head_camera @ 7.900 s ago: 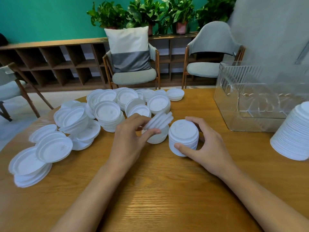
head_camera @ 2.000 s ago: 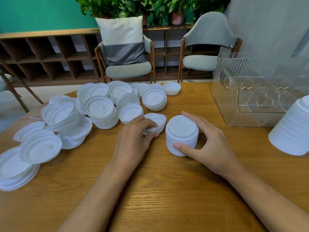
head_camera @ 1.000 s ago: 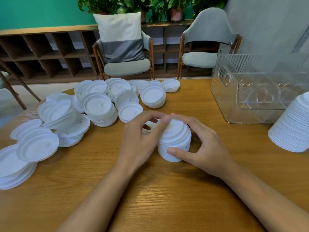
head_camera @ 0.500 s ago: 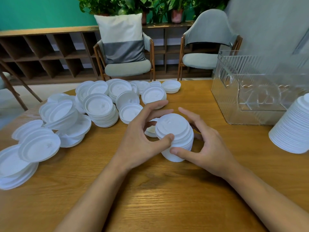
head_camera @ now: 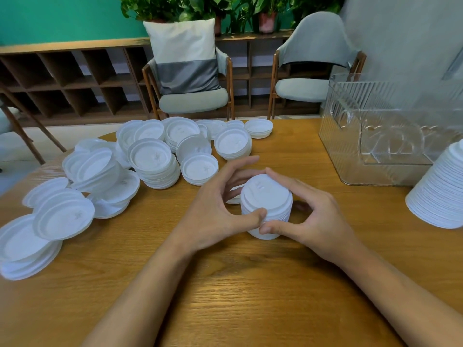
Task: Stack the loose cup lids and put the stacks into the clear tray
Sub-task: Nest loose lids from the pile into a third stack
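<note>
- Both grips are wrapped round the stack of lids (head_camera: 266, 199), which stands on the worktop (head_camera: 250, 284) in the near middle. My right grip (head_camera: 318, 221) has its thumb low on the near side and a forefinger on the far top edge. My left grip (head_camera: 215, 214) presses its thumb on the near side and arches its fingers round the far side. I cannot tell whether those fingertips touch.
- The lids look thin and only nested. If I squeeze at the waist or lift from one side, I expect the stack to fan out or shed its lower lids.
- A single lid (head_camera: 234, 196) lies just beside the stack on its left, half hidden by my left fingers. Lifting carelessly could drag or flip it.
- The clear tray (head_camera: 350, 136) sits at the far right, well apart from the stack. Its see-through rim is hard to judge, so the stack's base could catch on it and spill.
- A tall stack (head_camera: 441, 191) stands at the right edge, just near of the tray. A wide swing of my right forearm could topple it.
- The loose lids (head_camera: 152, 161) at the far left lean on one another in heaps, some close to the worktop's left edge. A nudge from my left arm might send them sliding off.
</note>
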{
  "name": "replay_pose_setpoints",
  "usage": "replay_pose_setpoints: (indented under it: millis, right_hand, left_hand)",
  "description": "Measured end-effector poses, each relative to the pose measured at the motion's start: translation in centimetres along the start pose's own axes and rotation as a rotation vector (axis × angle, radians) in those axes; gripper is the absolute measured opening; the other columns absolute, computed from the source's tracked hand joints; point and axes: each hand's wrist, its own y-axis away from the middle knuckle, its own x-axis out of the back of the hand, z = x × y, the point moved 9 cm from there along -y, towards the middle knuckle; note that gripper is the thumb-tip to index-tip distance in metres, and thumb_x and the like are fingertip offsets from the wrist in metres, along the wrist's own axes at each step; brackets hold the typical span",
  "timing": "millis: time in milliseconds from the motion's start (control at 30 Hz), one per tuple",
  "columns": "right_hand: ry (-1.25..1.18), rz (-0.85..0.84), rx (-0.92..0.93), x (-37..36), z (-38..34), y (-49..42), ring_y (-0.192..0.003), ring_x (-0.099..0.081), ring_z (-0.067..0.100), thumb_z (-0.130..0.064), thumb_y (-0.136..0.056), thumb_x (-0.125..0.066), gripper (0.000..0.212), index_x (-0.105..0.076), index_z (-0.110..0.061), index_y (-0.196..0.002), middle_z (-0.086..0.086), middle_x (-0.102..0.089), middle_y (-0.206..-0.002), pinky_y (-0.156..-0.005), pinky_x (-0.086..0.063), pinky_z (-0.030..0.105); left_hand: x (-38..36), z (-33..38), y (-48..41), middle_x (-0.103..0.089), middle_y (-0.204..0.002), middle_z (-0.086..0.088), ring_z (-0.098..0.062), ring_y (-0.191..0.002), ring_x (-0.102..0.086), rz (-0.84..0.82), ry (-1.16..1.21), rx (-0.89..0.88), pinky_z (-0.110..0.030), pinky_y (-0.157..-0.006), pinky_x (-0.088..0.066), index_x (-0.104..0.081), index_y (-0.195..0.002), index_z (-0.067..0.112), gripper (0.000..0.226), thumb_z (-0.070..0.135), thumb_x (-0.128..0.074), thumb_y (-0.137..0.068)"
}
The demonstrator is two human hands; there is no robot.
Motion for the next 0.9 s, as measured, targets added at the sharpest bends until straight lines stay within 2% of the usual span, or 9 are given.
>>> replay_pose_setpoints:
  millis: [100,200,300,367,467,533,633,767,900]
  right_hand:
    - [0.004,-0.015,0.001,-0.2,0.0,0.0,-0.135,-0.051,0.000,-0.050,-0.068,-0.090,0.089,-0.054,-0.039,-0.149,-0.022,-0.062,-0.137,-0.102,-0.045,0.015]
    - [0.042,-0.007,0.009,-0.1,0.0,-0.1,-0.133,-0.051,-0.002,-0.049,-0.071,-0.088,0.084,-0.055,-0.038,-0.147,-0.023,-0.061,-0.135,-0.101,-0.043,0.012]
    - [0.094,0.033,0.002,0.5,0.2,-0.1,-0.132,-0.053,0.000,-0.049,-0.071,-0.089,0.083,-0.056,-0.037,-0.147,-0.022,-0.062,-0.135,-0.100,-0.042,0.010]
    - [0.096,0.060,-0.013,1.0,0.5,-0.1,-0.133,-0.052,-0.002,-0.049,-0.072,-0.089,0.082,-0.056,-0.039,-0.146,-0.024,-0.061,-0.136,-0.100,-0.041,0.008]
    - [0.109,0.089,-0.039,1.5,0.9,-0.1,-0.134,-0.050,-0.004,-0.050,-0.073,-0.088,0.081,-0.055,-0.043,-0.146,-0.027,-0.059,-0.137,-0.104,-0.043,0.015]
    - [0.119,0.095,-0.051,1.6,0.9,0.0,-0.135,-0.049,-0.005,-0.052,-0.073,-0.088,0.081,-0.054,-0.044,-0.146,-0.028,-0.058,-0.137,-0.104,-0.043,0.018]
    - [0.119,0.087,-0.065,1.5,1.1,0.0,-0.134,-0.047,-0.008,-0.054,-0.073,-0.087,0.081,-0.052,-0.045,-0.146,-0.029,-0.056,-0.138,-0.104,-0.042,0.017]
    - [0.125,0.082,-0.075,1.5,1.2,-0.1,-0.133,-0.046,-0.009,-0.057,-0.073,-0.085,0.082,-0.051,-0.047,-0.147,-0.030,-0.055,-0.137,-0.101,-0.040,0.013]
    - [0.129,0.081,-0.076,1.4,1.1,-0.1,-0.133,-0.046,-0.009,-0.059,-0.073,-0.083,0.082,-0.050,-0.047,-0.147,-0.029,-0.055,-0.137,-0.100,-0.039,0.012]
  left_hand:
    - [0.0,0.0,0.1,-0.068,-0.138,0.011,-0.008,-0.135,-0.058,-0.017,-0.028,0.010,-0.034,-0.117,-0.044,-0.049,-0.149,0.023,0.078,0.001,-0.085,-0.084]
    - [0.2,0.4,0.3,-0.069,-0.136,0.014,-0.006,-0.134,-0.059,0.022,-0.099,-0.045,-0.034,-0.116,-0.044,-0.054,-0.146,0.024,0.065,0.013,-0.083,-0.088]
    - [1.7,0.5,0.3,-0.070,-0.127,0.016,-0.009,-0.125,-0.063,0.160,-0.323,-0.138,-0.034,-0.106,-0.049,-0.065,-0.135,0.025,0.042,0.029,-0.070,-0.093]
    - [2.5,0.0,0.2,-0.070,-0.122,0.018,-0.007,-0.118,-0.062,0.200,-0.525,-0.158,-0.034,-0.101,-0.049,-0.070,-0.126,0.026,0.034,0.033,-0.070,-0.093]
    - [2.2,-1.5,-0.2,-0.070,-0.117,0.017,-0.008,-0.114,-0.061,0.096,-0.705,-0.130,-0.033,-0.100,-0.046,-0.075,-0.121,0.027,0.027,0.036,-0.073,-0.096]
    - [1.7,-2.0,-0.3,-0.071,-0.113,0.016,-0.009,-0.109,-0.063,0.024,-0.771,-0.153,-0.034,-0.096,-0.048,-0.076,-0.121,0.026,0.024,0.029,-0.072,-0.098]
    - [1.7,-2.1,-0.4,-0.072,-0.111,0.014,-0.011,-0.104,-0.065,0.028,-0.798,-0.179,-0.039,-0.086,-0.054,-0.077,-0.120,0.026,0.024,0.018,-0.070,-0.099]
    - [2.1,-1.5,-0.3,-0.073,-0.106,0.011,-0.010,-0.099,-0.067,0.119,-0.713,-0.158,-0.039,-0.082,-0.056,-0.079,-0.117,0.022,0.025,0.010,-0.074,-0.096]
    - [3.2,-0.3,-0.1,-0.072,-0.096,0.012,-0.001,-0.091,-0.064,0.281,-0.601,-0.156,-0.014,-0.083,-0.048,-0.079,-0.112,0.019,0.025,0.008,-0.081,-0.090]
